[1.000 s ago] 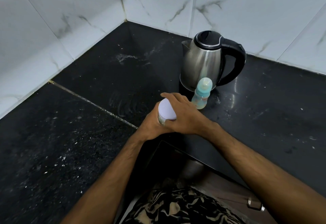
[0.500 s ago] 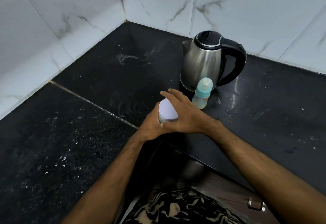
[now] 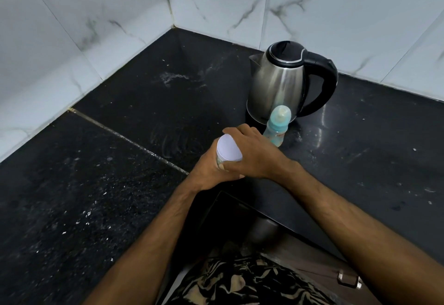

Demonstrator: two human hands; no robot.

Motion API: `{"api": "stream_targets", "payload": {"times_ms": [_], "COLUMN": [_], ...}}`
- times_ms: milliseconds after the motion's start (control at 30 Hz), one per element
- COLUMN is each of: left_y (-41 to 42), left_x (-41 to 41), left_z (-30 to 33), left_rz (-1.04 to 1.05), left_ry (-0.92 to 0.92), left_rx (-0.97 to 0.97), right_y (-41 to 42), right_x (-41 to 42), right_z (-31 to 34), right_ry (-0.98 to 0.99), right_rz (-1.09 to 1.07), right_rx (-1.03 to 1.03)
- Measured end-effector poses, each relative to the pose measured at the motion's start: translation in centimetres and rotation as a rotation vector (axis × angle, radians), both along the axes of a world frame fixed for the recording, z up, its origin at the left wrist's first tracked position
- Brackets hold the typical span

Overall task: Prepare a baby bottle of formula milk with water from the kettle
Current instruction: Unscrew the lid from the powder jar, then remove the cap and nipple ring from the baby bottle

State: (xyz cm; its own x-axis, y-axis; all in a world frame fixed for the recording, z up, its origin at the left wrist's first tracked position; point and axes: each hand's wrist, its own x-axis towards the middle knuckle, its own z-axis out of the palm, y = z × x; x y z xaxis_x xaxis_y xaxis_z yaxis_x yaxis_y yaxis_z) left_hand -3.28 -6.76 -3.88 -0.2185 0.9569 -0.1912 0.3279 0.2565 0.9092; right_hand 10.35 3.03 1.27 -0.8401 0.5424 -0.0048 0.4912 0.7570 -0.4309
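A small jar with a white lid (image 3: pixel 228 151) stands near the counter's front edge, between both hands. My left hand (image 3: pixel 208 172) wraps the jar's body from the left. My right hand (image 3: pixel 254 153) grips the lid from the right, fingers curled over its rim. Just behind my right hand stands a baby bottle (image 3: pixel 276 128) with a teal collar and a pale teat, upright and capped. Behind it sits a steel kettle (image 3: pixel 278 83) with a black lid and handle, its spout to the left.
The black granite counter (image 3: pixel 120 184) runs into a corner of white marble-patterned wall tiles (image 3: pixel 72 28). A grouted seam crosses it diagonally on the left. Below the front edge is a wooden cabinet with a metal handle (image 3: pixel 349 279).
My right hand has shifted slightly around the lid, fingers closing down over its rim. The jar, bottle and kettle stay where they were.
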Motion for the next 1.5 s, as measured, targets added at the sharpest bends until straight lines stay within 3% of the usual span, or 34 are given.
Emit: {"api": "stream_targets", "payload": {"times_ms": [133, 400, 667, 1067, 1500], "left_y": [0.1, 0.0, 0.2, 0.4, 0.1], "left_x": [0.4, 0.0, -0.2, -0.2, -0.1], "left_z": [0.4, -0.2, -1.2, -1.3, -0.9], "left_rz": [0.003, -0.024, -0.021, -0.015, 0.005], "left_ry": [-0.019, -0.001, 0.026, 0.034, 0.087], "left_rx": [0.031, 0.063, 0.112, 0.076, 0.012], "right_y": [0.2, 1.0, 0.5, -2.9, -3.3], "right_x": [-0.3, 2.5, 7.4, 12.9, 13.4], "right_z": [-0.5, 1.1, -0.3, -7.8, -9.4], "right_ry": [0.048, 0.366, 0.524, 0.402, 0.320], "right_rz": [0.016, -0.020, -0.218, -0.391, -0.279], "right_rx": [0.008, -0.311, -0.504, -0.489, -0.402]}}
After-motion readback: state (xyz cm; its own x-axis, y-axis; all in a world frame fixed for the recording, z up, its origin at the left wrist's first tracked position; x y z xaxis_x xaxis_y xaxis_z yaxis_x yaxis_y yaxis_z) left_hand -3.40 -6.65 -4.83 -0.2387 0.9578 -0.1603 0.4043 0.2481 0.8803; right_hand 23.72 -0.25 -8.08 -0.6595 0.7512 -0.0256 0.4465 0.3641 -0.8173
